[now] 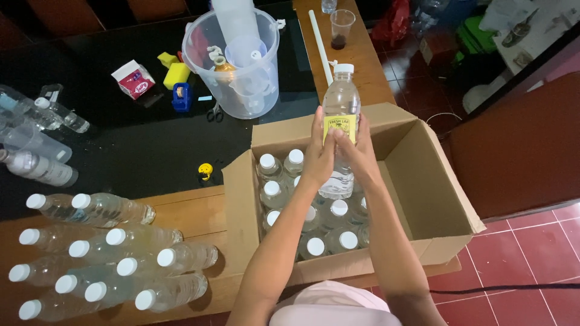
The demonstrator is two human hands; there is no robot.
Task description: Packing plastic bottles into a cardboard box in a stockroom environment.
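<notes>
I hold a clear plastic bottle (pixel 341 96) with a white cap and a yellow label upright above an open cardboard box (pixel 435 199). My left hand (pixel 317 151) grips its left side and my right hand (pixel 361 152) grips its right side, fingers pressed on the label. Inside the box, several capped clear bottles (pixel 314 232) stand upright, filling its left and middle part. The right part of the box shows bare cardboard.
Several capped bottles (pixel 115 253) lie on their sides on the wooden surface at left. A clear bucket (pixel 241 90) with cups stands behind the box on the dark table. A small carton (pixel 134 79), yellow and blue items and more bottles (pixel 36 139) lie at far left.
</notes>
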